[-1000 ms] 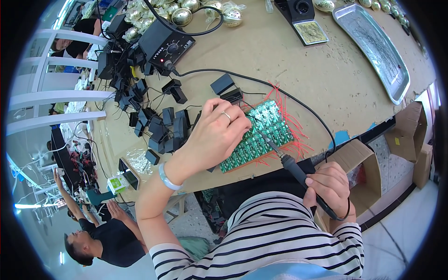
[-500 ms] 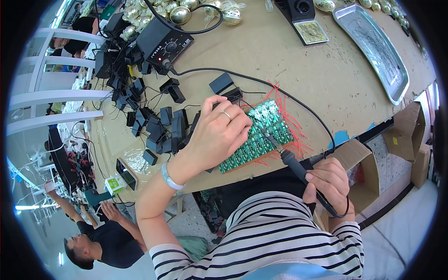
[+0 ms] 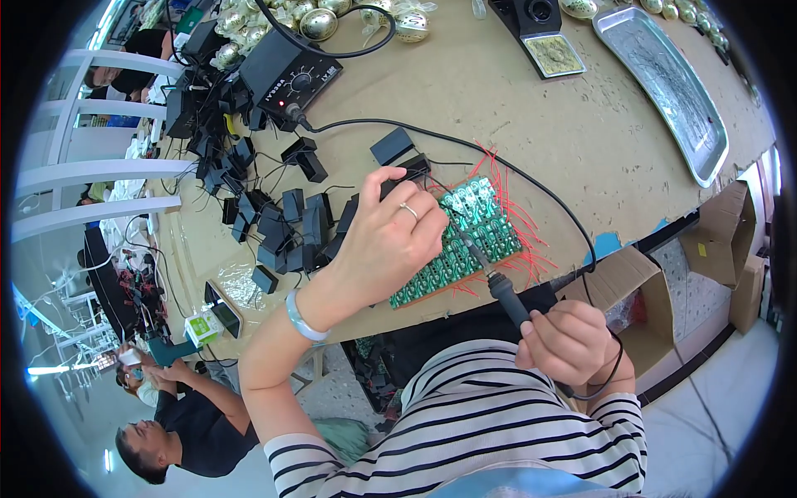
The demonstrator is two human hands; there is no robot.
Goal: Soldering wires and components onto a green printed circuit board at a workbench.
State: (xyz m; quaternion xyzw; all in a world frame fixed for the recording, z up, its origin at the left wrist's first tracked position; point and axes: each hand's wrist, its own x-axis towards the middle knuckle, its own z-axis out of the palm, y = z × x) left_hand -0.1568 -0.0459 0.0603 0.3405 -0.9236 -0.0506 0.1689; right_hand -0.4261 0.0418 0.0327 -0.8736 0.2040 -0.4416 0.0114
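Observation:
My right hand (image 3: 569, 344) grips the dark handle of a soldering iron (image 3: 508, 299). Its metal tip points up and left onto a panel of green circuit boards (image 3: 498, 232) on the table's near edge. Red wires (image 3: 523, 216) fan out from the panel's far and right sides. Over the panel's left part, my left hand (image 3: 397, 228) is closed, with a thin black wire (image 3: 438, 184) running from its fingers to the boards near the iron's tip. Its fingertips are partly hidden. A black box (image 3: 413, 168) lies beside its index finger, another black box (image 3: 392, 146) just beyond.
Several black boxes with wires (image 3: 290, 224) crowd the left. Behind them stands a black soldering station (image 3: 290, 79), its cord crossing the table. An iron stand (image 3: 535, 33) and a metal tray (image 3: 664, 91) are at the far right. An open carton (image 3: 656, 307) sits below the edge. A co-worker (image 3: 203, 423) is at lower left.
My right hand and the soldering iron have moved left and slightly up the board, bringing the tip closer to my left fingers. My left hand has barely shifted. The co-worker's raised arm has come down.

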